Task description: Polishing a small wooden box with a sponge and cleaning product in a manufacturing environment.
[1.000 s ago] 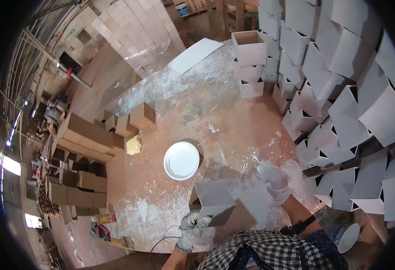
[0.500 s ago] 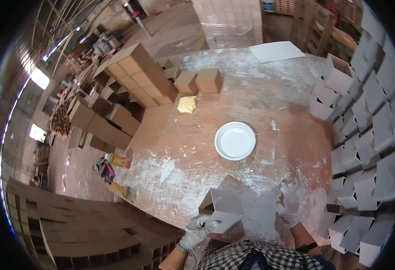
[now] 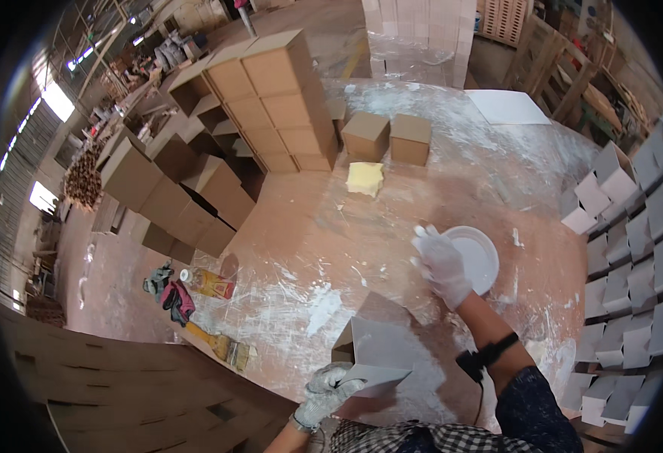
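In my gloved left hand (image 3: 327, 394) is a box (image 3: 382, 346) with white-grey faces and a brown inside, gripped at its near edge, close to my body. Its open end faces left. Out over the middle of the table reaches my gloved right hand (image 3: 442, 266), empty, with its fingers apart. That hand covers the left part of a round white dish (image 3: 484, 259); whether it touches the dish I cannot tell. Beyond it, a yellow sponge (image 3: 365, 179) lies in front of two brown boxes (image 3: 388, 138).
Brown boxes (image 3: 279, 106) are stacked at the far left, whitened ones (image 3: 641, 275) along the right. A bottle (image 3: 208, 283), a pink-and-dark cloth (image 3: 174, 298) and a brush (image 3: 222, 346) lie at the left edge. A white sheet (image 3: 507, 107) lies at the far side.
My right hand has moved from the near right of the table forward and left, to the dish. The left hand keeps its grip on the box. The whole view has shifted somewhat.
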`<state>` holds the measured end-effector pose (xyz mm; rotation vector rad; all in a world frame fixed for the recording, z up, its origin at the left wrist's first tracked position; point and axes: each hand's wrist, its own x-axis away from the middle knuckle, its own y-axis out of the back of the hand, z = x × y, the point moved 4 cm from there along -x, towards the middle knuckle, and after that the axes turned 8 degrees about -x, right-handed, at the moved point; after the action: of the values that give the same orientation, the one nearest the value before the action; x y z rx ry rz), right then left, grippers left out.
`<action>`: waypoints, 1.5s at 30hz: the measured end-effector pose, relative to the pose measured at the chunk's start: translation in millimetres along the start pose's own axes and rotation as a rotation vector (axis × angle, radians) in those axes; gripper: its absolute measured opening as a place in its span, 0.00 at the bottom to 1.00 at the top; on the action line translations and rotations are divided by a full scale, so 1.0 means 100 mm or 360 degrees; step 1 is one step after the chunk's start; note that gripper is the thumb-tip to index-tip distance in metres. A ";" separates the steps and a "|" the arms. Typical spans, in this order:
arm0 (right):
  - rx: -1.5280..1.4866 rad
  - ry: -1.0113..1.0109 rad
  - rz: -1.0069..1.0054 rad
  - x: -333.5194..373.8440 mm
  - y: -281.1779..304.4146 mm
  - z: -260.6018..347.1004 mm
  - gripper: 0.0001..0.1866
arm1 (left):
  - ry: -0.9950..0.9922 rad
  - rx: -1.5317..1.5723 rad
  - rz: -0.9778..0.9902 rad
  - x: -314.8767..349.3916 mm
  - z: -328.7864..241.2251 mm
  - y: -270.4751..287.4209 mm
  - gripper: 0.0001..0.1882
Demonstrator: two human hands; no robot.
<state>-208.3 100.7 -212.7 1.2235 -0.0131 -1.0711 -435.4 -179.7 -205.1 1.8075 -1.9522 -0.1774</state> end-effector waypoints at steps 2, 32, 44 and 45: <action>0.0235 -0.0069 0.0280 -0.55 -0.52 -0.09 0.21 | -0.0096 -0.0045 0.0026 -0.13 0.16 0.26 0.12; -0.0849 0.0063 0.0710 -0.67 -0.53 1.44 0.20 | 0.0157 -0.0069 0.0535 -0.21 0.62 0.59 0.22; -0.0789 -0.0174 0.0914 -0.05 -0.42 1.93 0.14 | -0.0341 -0.0904 0.0409 -0.15 0.23 0.17 0.25; -0.0780 -0.0254 0.0912 -0.09 -0.48 1.93 0.13 | -0.0294 -0.0262 0.0296 -0.18 0.21 0.24 0.24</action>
<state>-346.8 -34.6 -166.1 0.6274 -0.2009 -0.6110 -465.3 -164.2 -218.9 1.5428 -2.1504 -0.4441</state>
